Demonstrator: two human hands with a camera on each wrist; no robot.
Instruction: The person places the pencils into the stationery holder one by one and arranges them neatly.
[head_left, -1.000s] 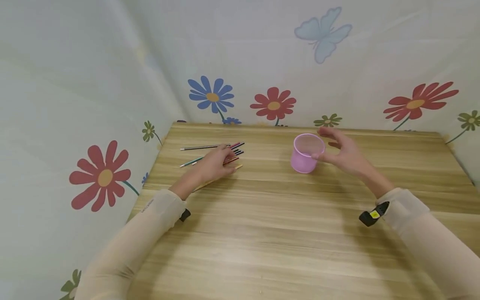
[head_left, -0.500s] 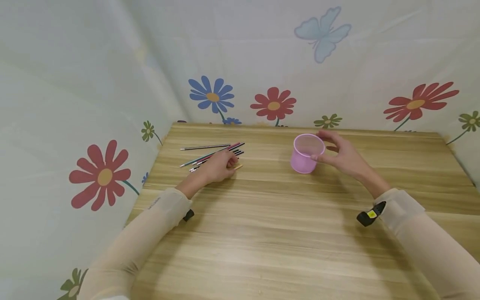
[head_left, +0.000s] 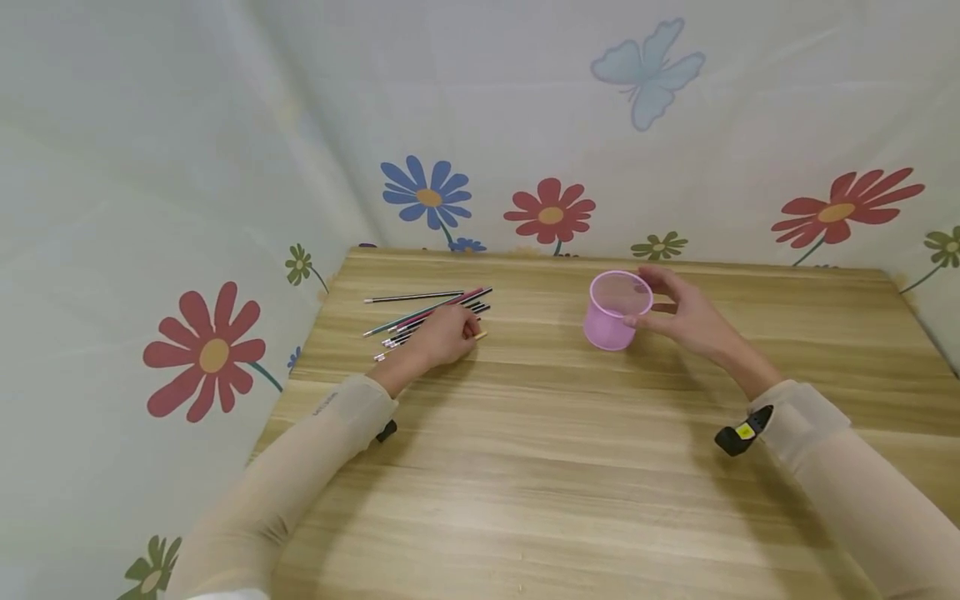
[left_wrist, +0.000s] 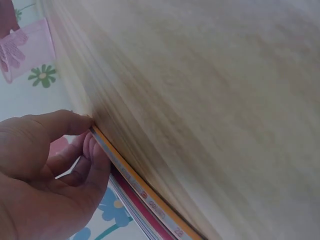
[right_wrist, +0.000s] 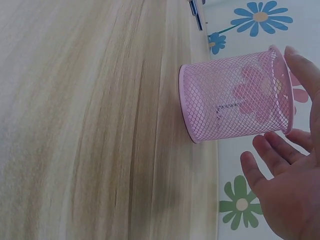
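Note:
At the left of the table, my left hand (head_left: 448, 335) pinches a yellow pencil (left_wrist: 145, 196) near one end, between thumb and fingertips. The pencil lies low along the wood, partly under the hand in the head view. Beside it several other pencils, a red one (left_wrist: 145, 212) among them, lie loosely fanned. My right hand (head_left: 693, 321) holds a pink mesh pen holder (head_left: 607, 327) at its rim, thumb on the near side and a finger at the far side. The holder stands upright on the table; its other fingers spread beside the mesh in the right wrist view.
A black pencil (head_left: 414, 297) lies a little apart behind the others. The wooden table (head_left: 525, 467) ends at a white curtain (head_left: 480, 100) printed with flowers and a butterfly, at the back and left.
My left hand has drawn in its fingers around the yellow pencil and shifted slightly right, uncovering more pencil ends. The right hand has come closer around the pen holder's rim; the holder stays put.

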